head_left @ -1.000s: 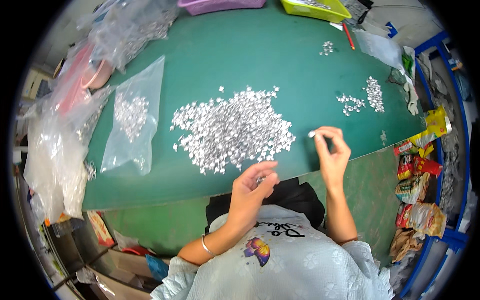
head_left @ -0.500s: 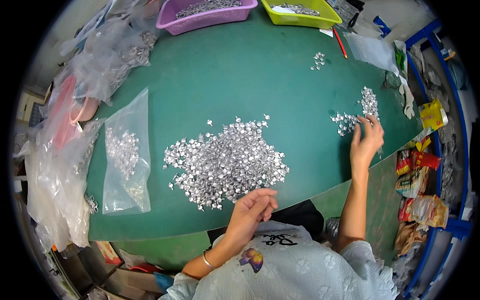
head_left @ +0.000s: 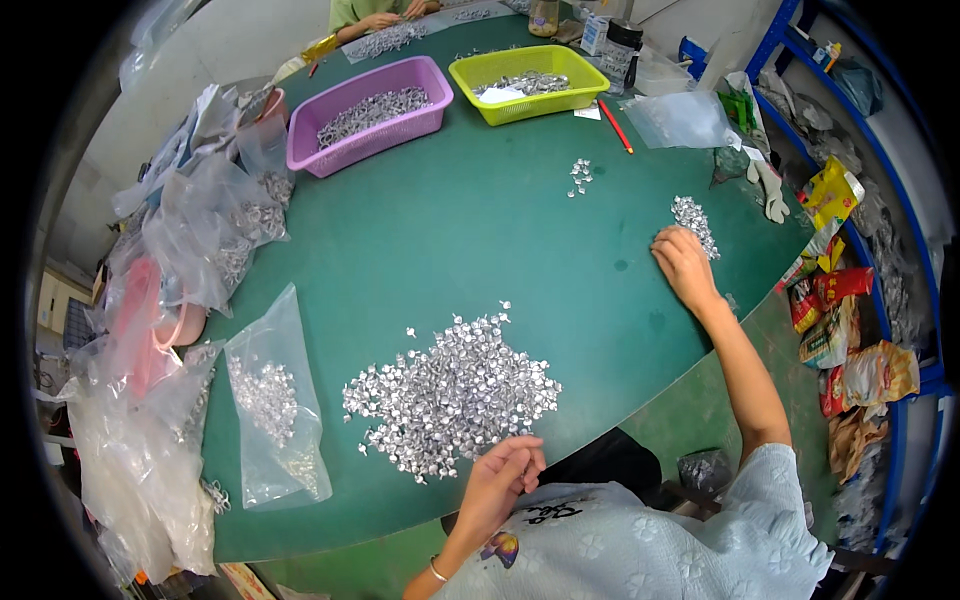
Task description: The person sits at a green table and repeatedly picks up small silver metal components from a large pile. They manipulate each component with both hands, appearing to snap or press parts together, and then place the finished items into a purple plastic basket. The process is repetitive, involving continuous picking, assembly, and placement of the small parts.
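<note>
A wide heap of small silver metal pieces (head_left: 450,395), with round heads and short stems, lies on the green table near me. At its near edge, by the table's rim, my left hand (head_left: 505,478) rests with fingers curled in; whatever they may hold is hidden. Farther right, my right hand (head_left: 683,265) is cupped on the table, fingers together and bent down, at the near left side of a smaller pile of the same pieces (head_left: 697,225). Its palm and fingertips cannot be seen. A few loose pieces (head_left: 580,176) lie beyond, to the left.
Purple (head_left: 300,150) and yellow-green baskets (head_left: 480,112) of metal parts stand at the far side. Plastic bags (head_left: 272,400) line the left. A red pen (head_left: 617,127), flat bag (head_left: 680,118) and white glove (head_left: 770,190) lie far right. Another person's hands (head_left: 395,17) work beyond.
The view has shifted, bringing the baskets fully into sight. My right hand has closed down over the spot where a loose cluster lay beside the small pile. My left hand keeps its curled pose.
</note>
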A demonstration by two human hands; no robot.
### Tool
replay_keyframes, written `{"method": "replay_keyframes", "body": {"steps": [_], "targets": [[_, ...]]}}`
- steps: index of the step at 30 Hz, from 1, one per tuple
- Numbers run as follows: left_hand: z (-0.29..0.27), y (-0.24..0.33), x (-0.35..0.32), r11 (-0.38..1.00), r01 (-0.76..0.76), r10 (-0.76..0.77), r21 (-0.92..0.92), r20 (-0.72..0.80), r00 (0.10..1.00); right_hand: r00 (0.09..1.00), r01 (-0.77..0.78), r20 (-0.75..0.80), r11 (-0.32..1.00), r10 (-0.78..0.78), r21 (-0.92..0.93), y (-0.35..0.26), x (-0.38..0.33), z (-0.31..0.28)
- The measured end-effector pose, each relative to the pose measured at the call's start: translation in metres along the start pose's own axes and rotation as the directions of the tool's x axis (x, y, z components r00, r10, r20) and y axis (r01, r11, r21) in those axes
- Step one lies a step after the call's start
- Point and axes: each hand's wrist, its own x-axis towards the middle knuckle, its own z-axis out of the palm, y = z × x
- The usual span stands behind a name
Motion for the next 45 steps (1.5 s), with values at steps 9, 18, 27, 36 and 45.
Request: {"method": "replay_keyframes", "body": {"steps": [9, 18, 27, 36, 45], "targets": [[-0.010, -0.008, -0.011, 0.997, 0.013, -0.016, 0.074, 0.045, 0.999, 0.988, -0.115, 0.137, 0.935, 0.073, 0.334, -0.105, 0.017, -0.016], [-0.014, -0.016, -0.028, 0.981, 0.181, -0.186, 0.062, 0.082, 0.979, 0.908, -0.131, 0.411, 0.876, -0.082, 0.464, -0.268, 0.004, 0.003], [-0.027, -0.024, -0.026, 0.994, 0.103, -0.103, -0.027, 0.001, 0.995, 0.867, -0.045, 0.428, 0.817, -0.254, 0.575, -0.293, 0.009, -0.012], [-0.025, -0.019, -0.028, 0.997, 0.063, -0.066, 0.044, 0.075, 0.995, 0.857, -0.036, 0.348, 0.630, -0.380, 0.776, -0.267, -0.004, -0.026], [-0.018, -0.004, -0.027, 0.995, 0.049, -0.064, 0.092, 0.167, 0.984, 0.974, -0.222, 0.148, 0.815, 0.169, 0.535, -0.247, 0.030, 0.006]]}}
